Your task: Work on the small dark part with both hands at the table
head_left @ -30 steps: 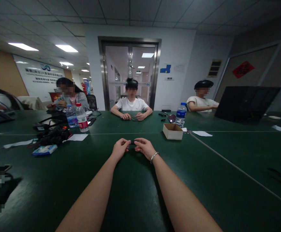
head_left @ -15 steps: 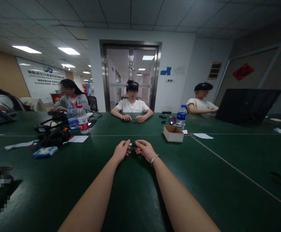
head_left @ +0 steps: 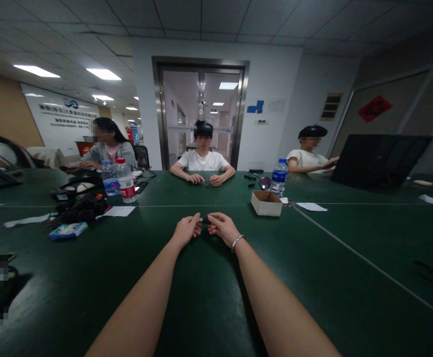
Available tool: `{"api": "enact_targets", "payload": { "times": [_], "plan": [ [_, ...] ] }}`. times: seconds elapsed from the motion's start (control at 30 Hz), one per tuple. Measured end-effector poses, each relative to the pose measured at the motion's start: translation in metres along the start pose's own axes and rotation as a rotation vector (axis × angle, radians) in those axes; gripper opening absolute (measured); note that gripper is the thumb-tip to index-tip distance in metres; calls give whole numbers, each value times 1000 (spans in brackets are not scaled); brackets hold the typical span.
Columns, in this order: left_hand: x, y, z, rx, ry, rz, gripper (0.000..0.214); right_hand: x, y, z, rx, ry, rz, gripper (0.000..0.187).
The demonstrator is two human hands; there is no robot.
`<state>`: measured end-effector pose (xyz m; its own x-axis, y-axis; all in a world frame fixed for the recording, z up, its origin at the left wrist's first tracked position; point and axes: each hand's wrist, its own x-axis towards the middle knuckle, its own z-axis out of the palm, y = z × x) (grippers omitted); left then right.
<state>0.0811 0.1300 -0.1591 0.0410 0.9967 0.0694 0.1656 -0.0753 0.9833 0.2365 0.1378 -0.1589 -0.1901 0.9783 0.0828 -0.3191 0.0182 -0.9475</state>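
Observation:
Above the green table, my left hand and my right hand face each other, fingertips a short gap apart. Between them is a small, dark, stick-like object, too small to name. The left thumb and fingers pinch its left end. At its right end, the right thumb and forefinger are closed on it, with the other fingers curled below. A silver bracelet circles my right wrist. Fingers cover both ends of the object.
On the green table stand an open cardboard box, a blue-capped bottle and two bottles at left, one red-capped. Black gear and a blue packet lie left. A person sits opposite; others sit at both sides.
A shiny silver stretch beside my left fingertips now looks dark. Both hands stay almost in place, and the whole view has shifted slightly.

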Motion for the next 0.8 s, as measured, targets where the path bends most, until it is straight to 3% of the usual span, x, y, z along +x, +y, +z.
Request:
{"api": "enact_targets", "payload": {
  "times": [0.17,0.23,0.37,0.47,0.53,0.67,0.8],
  "plan": [
    [-4,-1,-2,-21,-45,181,42,-2,-2,1,21,2,1,27],
    [-5,2,-2,-74,-48,144,50,-2,-3,1,20,-3,1,27],
    [-5,4,1,-47,-35,-9,43,-2,-2,1,5,8,6,27],
    [-5,4,1,-33,-43,89,34,-1,-1,1,5,0,-5,26],
    [-6,4,1,-59,-26,132,41,-1,-1,0,7,-9,-4,26],
    [-7,5,1,-90,-27,42,36,0,-1,0,-4,-6,11,26],
    [-9,2,1,-110,-31,81,42,-1,-2,1,-5,-2,9,26]
  ]
}}
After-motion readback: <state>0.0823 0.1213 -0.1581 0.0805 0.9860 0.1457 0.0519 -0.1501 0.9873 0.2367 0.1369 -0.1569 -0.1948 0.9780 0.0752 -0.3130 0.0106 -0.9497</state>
